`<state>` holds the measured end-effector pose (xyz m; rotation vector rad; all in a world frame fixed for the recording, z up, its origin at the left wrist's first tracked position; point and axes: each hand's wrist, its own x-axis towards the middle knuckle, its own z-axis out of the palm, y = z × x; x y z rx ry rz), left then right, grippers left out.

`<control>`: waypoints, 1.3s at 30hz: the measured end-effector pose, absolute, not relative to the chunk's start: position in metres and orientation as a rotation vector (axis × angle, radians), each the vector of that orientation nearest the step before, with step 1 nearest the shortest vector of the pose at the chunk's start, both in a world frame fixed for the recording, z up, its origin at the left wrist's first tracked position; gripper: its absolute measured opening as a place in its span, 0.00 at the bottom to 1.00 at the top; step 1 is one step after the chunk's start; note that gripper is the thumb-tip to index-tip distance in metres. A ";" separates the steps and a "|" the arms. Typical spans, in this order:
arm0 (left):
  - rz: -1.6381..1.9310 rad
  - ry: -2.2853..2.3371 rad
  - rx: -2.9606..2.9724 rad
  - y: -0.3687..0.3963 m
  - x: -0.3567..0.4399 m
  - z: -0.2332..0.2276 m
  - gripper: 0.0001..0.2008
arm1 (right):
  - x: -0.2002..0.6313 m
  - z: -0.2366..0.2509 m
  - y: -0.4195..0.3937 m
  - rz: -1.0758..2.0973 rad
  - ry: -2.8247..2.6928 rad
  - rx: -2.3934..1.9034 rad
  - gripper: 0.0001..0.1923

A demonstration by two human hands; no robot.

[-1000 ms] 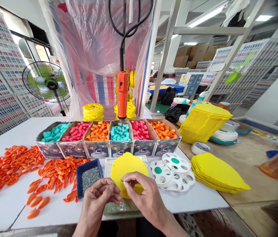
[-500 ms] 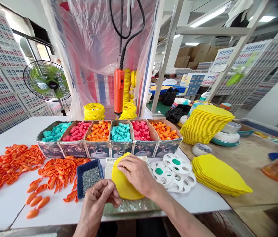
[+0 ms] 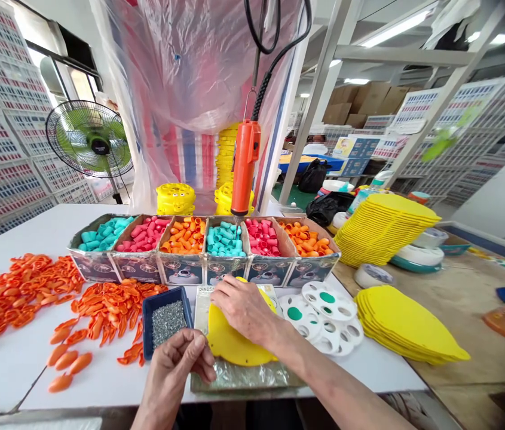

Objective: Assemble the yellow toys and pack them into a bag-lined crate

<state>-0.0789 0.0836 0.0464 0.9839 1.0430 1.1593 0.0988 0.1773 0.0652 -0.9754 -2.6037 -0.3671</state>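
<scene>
A smooth yellow plastic plate with small holes near its rim lies flat on a plastic-wrapped block in front of me. My right hand rests over its upper left part. Those fingers are bent together at the plate's edge, and their tips hide whatever they pinch. Close to the plate's lower left, my left hand is closed, thumb against index finger; anything between them is too small to make out. Beside it stands a dark blue tray of small metal screws.
Behind the plate, a row of cardboard bins holds teal, pink and orange pieces. An orange electric screwdriver hangs over them. Orange parts lie left. White discs with holes and stacked yellow plates are on the right.
The view has shifted slightly, and the screwdriver hangs more tilted. My right hand has slid a little left across the plate. My left hand keeps its pinch in nearly the same place.
</scene>
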 end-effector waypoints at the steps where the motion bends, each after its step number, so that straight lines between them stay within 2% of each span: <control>1: 1.159 1.039 0.978 0.084 -0.079 0.046 0.21 | 0.099 0.065 0.177 -0.373 -2.604 -0.982 0.06; 14: 1.114 1.045 0.960 0.081 -0.084 0.039 0.22 | 0.100 0.061 0.183 -0.270 -2.589 -0.977 0.08; 22: 1.096 1.040 0.930 0.082 -0.085 0.040 0.24 | 0.099 0.065 0.182 -0.340 -2.650 -1.013 0.07; 39: 1.074 1.039 0.905 0.081 -0.087 0.035 0.24 | 0.100 0.071 0.183 -0.098 -2.587 -0.959 0.11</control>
